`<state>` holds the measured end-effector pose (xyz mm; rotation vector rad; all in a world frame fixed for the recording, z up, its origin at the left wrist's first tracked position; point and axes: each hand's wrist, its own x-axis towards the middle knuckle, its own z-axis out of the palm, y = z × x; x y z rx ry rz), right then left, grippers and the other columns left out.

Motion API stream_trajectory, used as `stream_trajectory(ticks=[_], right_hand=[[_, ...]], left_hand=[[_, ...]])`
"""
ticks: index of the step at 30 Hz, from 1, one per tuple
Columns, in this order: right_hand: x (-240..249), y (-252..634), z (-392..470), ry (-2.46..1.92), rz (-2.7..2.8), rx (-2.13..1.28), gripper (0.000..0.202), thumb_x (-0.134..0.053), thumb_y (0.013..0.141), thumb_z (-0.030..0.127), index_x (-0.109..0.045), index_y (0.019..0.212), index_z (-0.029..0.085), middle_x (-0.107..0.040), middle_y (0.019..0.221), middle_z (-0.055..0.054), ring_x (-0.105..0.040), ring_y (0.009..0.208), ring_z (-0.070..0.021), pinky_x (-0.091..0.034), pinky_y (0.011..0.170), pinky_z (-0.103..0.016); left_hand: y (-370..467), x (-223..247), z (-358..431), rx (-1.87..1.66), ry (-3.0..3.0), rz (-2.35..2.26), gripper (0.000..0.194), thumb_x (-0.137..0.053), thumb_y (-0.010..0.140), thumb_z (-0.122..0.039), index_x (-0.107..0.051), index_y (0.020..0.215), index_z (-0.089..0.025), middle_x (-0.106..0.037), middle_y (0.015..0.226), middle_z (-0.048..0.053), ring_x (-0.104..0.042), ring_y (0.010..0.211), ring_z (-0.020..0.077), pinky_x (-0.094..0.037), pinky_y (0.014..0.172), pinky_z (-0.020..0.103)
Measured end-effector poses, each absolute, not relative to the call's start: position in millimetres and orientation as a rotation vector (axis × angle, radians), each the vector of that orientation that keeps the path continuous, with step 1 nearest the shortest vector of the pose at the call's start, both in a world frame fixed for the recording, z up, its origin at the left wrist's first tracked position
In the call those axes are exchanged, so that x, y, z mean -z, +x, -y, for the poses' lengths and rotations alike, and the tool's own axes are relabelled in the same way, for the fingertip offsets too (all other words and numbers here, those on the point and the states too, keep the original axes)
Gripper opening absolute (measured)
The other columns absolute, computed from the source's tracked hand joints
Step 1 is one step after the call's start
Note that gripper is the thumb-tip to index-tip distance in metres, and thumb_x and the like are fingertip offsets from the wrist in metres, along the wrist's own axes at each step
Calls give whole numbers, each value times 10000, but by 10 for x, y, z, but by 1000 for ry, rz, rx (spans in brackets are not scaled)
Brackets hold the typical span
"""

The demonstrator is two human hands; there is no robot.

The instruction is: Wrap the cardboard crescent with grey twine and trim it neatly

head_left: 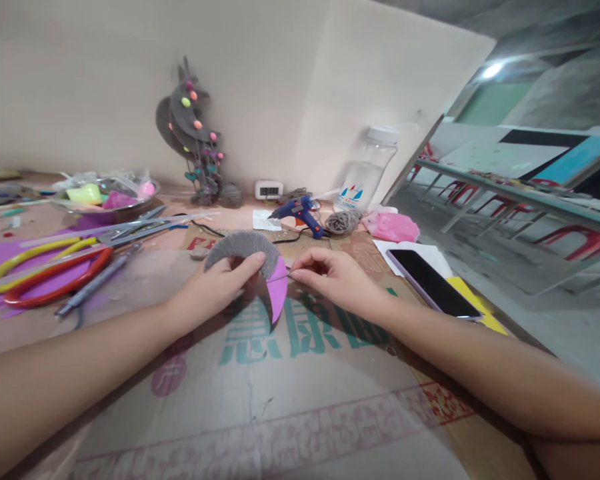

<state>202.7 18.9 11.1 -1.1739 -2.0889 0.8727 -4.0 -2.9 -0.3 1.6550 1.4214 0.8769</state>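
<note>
A crescent shape is wrapped in grey yarn over most of its length, and its lower right tip is bare purple. My left hand grips the crescent, thumb on top, with the other fingers mostly hidden under it. Just right of the purple part, my right hand pinches a strand of grey yarn between thumb and fingertips. The strand crosses the purple tip near the edge of the wrapping. Behind the hands lies a grey yarn ball.
Printed cardboard covers the table. Scissors, a pen and a metal bowl are left. A blue glue gun, bottle and white clock stand behind; a phone lies right. A decorated grey moon leans on the wall.
</note>
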Motion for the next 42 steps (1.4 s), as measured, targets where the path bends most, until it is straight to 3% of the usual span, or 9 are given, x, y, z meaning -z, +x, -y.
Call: stream_trajectory(ticks=[6, 16, 25, 42], right_hand=[[-58, 2034, -214, -1207, 2046, -903, 191, -584, 795, 354, -613, 804, 166, -585, 636, 19, -489, 535, -79, -383, 507, -211], [-85, 2008, -178, -1205, 2058, -806, 141, -593, 784, 293, -638, 794, 160, -578, 623, 24, -454, 527, -65, -363, 487, -182], [-72, 2000, -169, -1202, 2064, -744, 160, -590, 784, 304, -641, 797, 152, -577, 630, 20, -448, 530, -70, -360, 493, -193], [-93, 1994, -131, -1192, 2053, -739, 150, -586, 784, 297, -636, 787, 156, -556, 620, 25, -420, 520, -66, -340, 486, -194]], left_hand=[[-38, -15, 33, -823, 1721, -1362, 456, -410, 809, -546, -582, 586, -188, -550, 561, -9, -496, 547, 151, -366, 528, 251], [-24, -36, 33, -808, 1797, -1291, 398, -436, 815, -488, -555, 569, -199, -532, 573, -21, -472, 563, 143, -370, 554, 246], [-23, -19, 26, -799, 1831, -1242, 358, -471, 793, -499, -574, 618, -204, -584, 632, -22, -514, 610, 145, -392, 598, 241], [-21, -38, 46, -707, 1734, -1243, 357, -502, 762, -517, -547, 608, -198, -535, 601, -9, -487, 580, 152, -373, 534, 230]])
